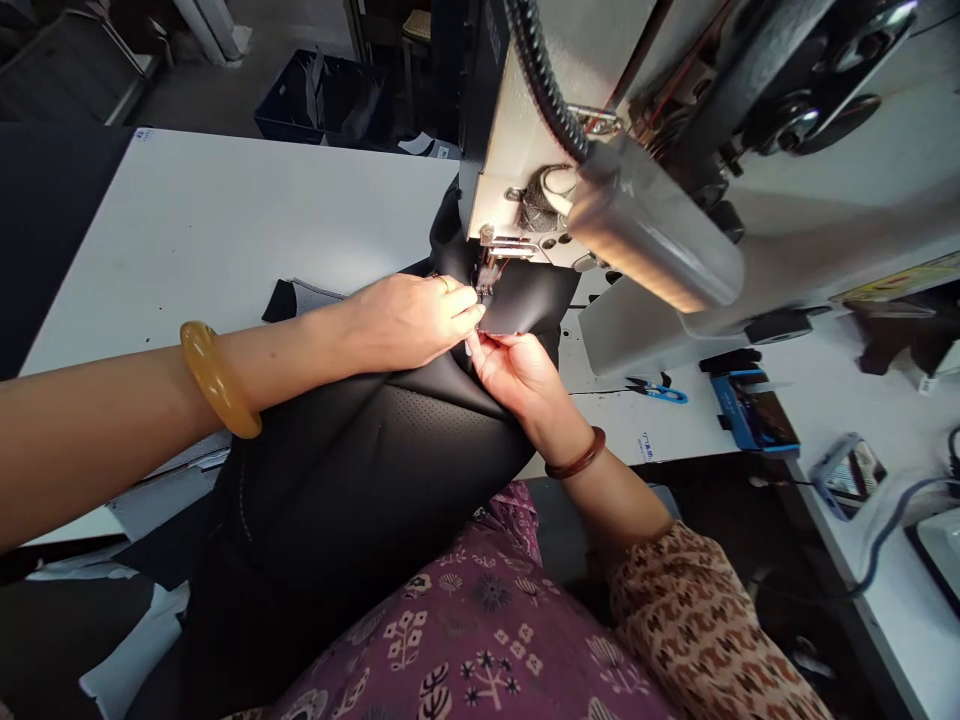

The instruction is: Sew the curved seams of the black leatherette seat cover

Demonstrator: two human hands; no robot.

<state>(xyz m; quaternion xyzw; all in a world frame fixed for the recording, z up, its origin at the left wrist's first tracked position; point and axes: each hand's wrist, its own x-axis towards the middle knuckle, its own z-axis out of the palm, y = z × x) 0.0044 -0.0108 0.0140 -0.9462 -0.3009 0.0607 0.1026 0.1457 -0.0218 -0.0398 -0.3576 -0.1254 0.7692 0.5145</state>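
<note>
The white bench lay at ten o'clock, and the black material spread from seven o'clock up to the middle, where the left hand pinched it just beside the presser foot. Toward four o'clock of centre, the right hand gripped its edge; blue snips lay at three o'clock.

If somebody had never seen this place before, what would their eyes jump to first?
Probably the big sewing machine at the upper right, with its glowing lamp lighting the spot where the left hand and right hand meet at the black leather-like material. Next might come the shiny yellow bangle on the left wrist, then the purple patterned garment at the bottom.
</note>
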